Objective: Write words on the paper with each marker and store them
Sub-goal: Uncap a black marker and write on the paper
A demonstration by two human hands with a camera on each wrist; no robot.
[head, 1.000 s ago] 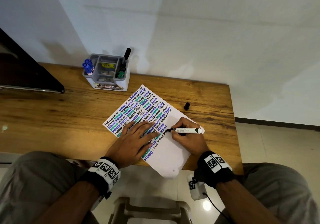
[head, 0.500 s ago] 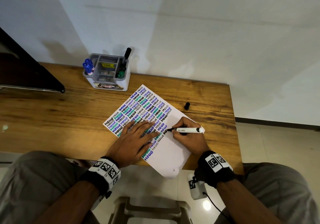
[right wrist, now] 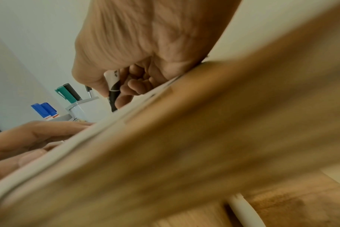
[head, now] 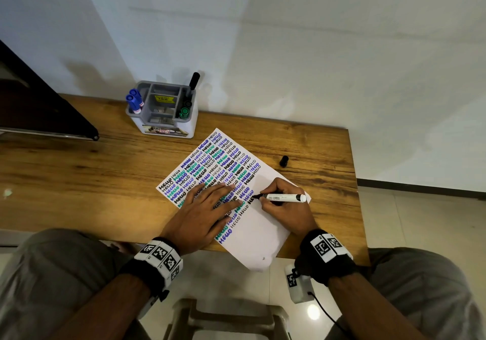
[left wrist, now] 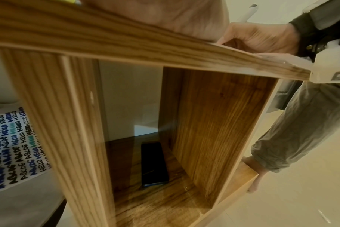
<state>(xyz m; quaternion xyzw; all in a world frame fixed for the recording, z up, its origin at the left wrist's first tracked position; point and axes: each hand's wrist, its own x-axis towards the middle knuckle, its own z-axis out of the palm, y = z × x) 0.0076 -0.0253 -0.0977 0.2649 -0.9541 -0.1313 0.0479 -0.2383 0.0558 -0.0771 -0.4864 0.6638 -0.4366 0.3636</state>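
Observation:
A white sheet of paper (head: 259, 230) lies tilted on the wooden table (head: 79, 182), mostly filled with rows of HELLO in black, blue and green. My left hand (head: 207, 209) lies flat on the written part with fingers spread. My right hand (head: 282, 203) grips a white-barrelled black marker (head: 285, 197), its tip touching the paper at a fresh black word. In the right wrist view the same marker (right wrist: 113, 86) is pinched between thumb and fingers. Its black cap (head: 284, 161) lies on the table to the right of the sheet.
A grey organiser (head: 164, 110) stands at the back by the wall, holding blue markers (head: 134, 100), a green marker (head: 185, 112) and a black one (head: 194, 80). A dark monitor (head: 39, 110) sits at the left. A phone (left wrist: 153, 164) lies on the shelf under the table.
The right hand has shifted slightly to the right along the line while writing with the black marker. The left hand stays flat on the paper.

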